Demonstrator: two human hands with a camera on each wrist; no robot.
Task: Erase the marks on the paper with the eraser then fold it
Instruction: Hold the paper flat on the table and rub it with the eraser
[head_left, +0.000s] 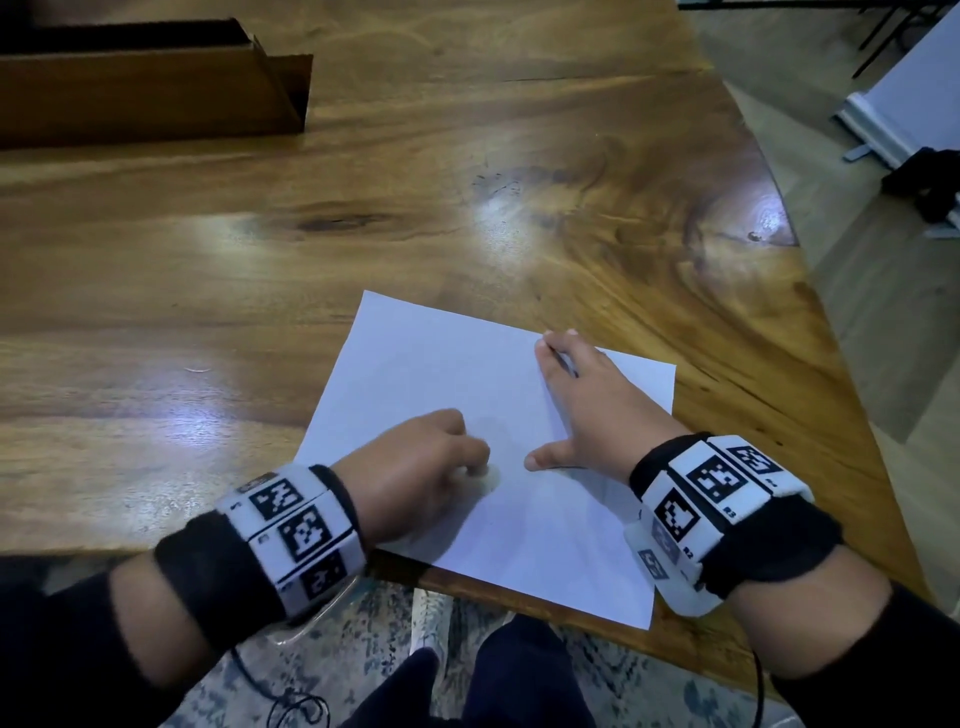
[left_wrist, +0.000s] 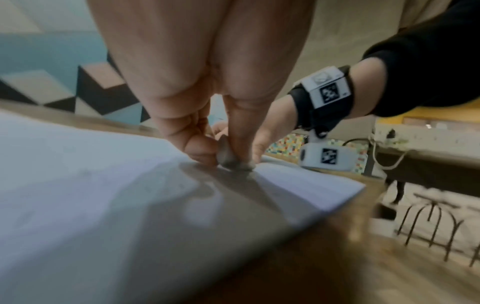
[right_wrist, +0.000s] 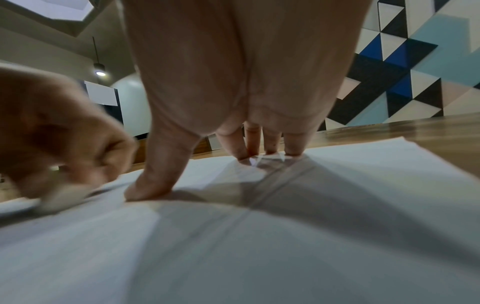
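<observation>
Paper: one flat white rectangular sheet (head_left: 483, 441) on glossy wooden table (head_left: 363, 208).
Eraser: one small pale rounded eraser (left_wrist: 226, 157), pinched by left hand (head_left: 415, 473).
Right hand (head_left: 597, 405): fingers straight, together, pressing sheet.

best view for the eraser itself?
Left wrist: the eraser shows close up, pinched by the left hand against the paper. Head view shows only a pale tip below the hand; right wrist shows only a blur under it.
</observation>
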